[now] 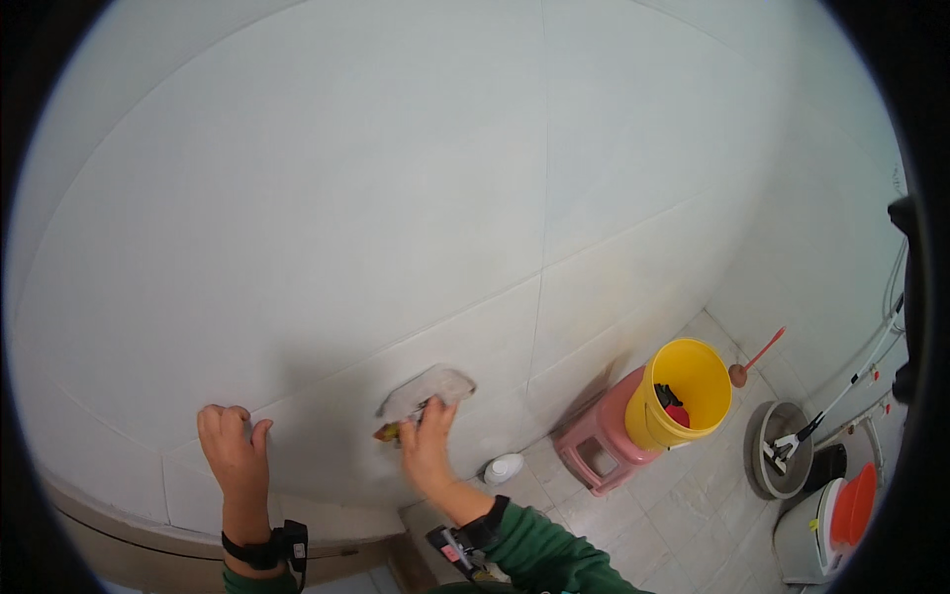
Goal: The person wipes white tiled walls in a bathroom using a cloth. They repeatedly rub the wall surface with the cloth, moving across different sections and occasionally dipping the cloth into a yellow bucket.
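My right hand [432, 449] presses a crumpled light-grey cloth [434, 387] with a coloured patch against the white tiled wall [415, 223], its fingers bent over the cloth's lower edge. To the left, my left hand [235, 449] is raised in front of the lower wall with nothing visible in it; its fingers are curled and the thumb stands apart. Whether it touches the wall I cannot tell. Both wrists wear black straps with small devices. A white plastic bottle [503, 469] stands on the floor by the wall, to the right of my right forearm.
A yellow bucket [686, 356] holding dark and red items stands on a pink plastic stool [594, 453]. Farther right are a red-handled plunger [764, 349], a grey basin [794, 471] with a mop head [783, 449], and a white bin [809, 546] with a red basin [853, 508].
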Tool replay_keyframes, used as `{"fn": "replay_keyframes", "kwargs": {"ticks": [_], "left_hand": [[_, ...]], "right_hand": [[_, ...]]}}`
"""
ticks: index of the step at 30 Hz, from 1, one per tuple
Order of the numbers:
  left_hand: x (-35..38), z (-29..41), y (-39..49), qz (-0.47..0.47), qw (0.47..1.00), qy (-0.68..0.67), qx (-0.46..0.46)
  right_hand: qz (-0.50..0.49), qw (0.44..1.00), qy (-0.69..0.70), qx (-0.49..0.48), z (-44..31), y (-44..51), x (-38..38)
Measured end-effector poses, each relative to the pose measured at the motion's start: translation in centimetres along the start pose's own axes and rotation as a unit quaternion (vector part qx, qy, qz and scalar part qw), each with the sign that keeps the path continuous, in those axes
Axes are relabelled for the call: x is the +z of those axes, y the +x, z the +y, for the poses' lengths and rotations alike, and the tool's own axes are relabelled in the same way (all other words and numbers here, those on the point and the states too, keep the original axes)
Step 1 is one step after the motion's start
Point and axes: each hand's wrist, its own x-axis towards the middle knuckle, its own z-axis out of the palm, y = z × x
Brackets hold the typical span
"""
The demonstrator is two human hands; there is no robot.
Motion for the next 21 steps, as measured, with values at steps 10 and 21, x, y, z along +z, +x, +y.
{"fn": "replay_keyframes", "kwargs": {"ticks": [10,21], "left_hand": [[0.2,-0.5,-0.3,-0.016,1.000,-0.015,-0.006],[-0.6,0.3,1.1,-0.026,0.997,-0.045,-0.065]], "right_hand": [[0.315,0.942,0.113,0.024,1.0,16.9,-12.6],[0.259,0.945,-0.012,-0.200,3.2,18.8,-11.6]]}}
